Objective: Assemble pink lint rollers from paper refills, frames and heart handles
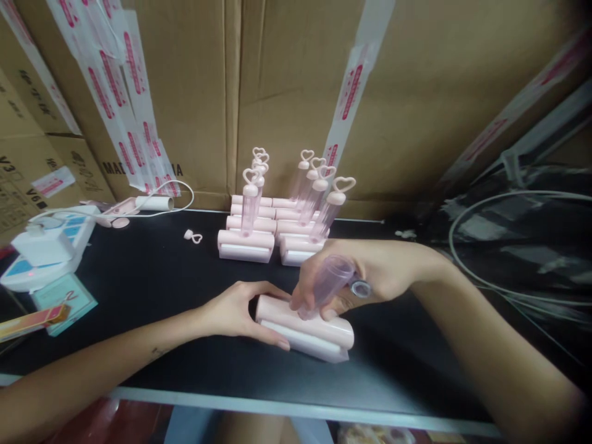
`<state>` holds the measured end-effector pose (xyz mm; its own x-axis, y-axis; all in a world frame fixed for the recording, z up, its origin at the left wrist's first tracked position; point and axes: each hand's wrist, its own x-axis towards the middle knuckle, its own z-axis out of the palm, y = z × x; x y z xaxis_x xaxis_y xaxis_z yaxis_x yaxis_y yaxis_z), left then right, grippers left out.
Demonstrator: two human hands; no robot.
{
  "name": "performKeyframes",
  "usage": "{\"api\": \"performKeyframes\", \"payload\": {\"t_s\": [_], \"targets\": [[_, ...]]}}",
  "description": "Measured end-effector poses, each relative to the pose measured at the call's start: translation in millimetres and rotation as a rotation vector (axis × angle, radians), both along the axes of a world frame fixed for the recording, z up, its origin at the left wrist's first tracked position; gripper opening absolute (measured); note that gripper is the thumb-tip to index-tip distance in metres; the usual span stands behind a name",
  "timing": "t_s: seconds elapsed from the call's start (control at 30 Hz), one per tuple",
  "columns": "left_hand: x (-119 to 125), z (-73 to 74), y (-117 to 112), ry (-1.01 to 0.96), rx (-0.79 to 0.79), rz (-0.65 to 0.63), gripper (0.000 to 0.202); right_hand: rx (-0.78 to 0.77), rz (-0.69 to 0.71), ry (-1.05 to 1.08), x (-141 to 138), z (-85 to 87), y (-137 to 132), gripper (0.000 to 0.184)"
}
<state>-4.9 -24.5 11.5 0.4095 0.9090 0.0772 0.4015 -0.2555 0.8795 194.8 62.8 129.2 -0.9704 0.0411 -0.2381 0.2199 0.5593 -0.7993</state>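
Note:
A pink roller base (309, 333) lies on the black table (152, 290) near the front edge. My left hand (240, 311) grips its left end, thumb along the front. My right hand (358, 277) holds a translucent pink tube (329, 282) tilted down, its lower end touching the top of the base. A small ring-shaped part (359, 288) sits between the fingers of the right hand.
Behind stand two rows of finished pink bases with upright heart-topped tubes (282, 209). A loose heart cap (193, 236) lies left of them. A white power strip (44, 250), cable and cards sit at far left. Cardboard boxes (287, 92) wall the back; cables lie at right.

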Motion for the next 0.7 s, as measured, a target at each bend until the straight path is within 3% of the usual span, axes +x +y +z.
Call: {"api": "performKeyframes", "payload": {"t_s": [0.27,0.57,0.7], "targets": [[-16.4,-1.9,20.4,-0.205,-0.219,-0.326,0.053,-0.121,0.013,-0.089,-15.7,-6.5,-13.4,0.027],[-17.2,-5.6,10.8,-0.119,-0.101,-0.218,0.052,-0.189,0.014,-0.004,-14.4,-15.8,-16.0,0.023],[-15.2,-0.8,8.0,-0.060,-0.045,-0.189,0.053,-0.113,-0.036,0.050,-5.6,-22.7,-19.8,0.040]]}}
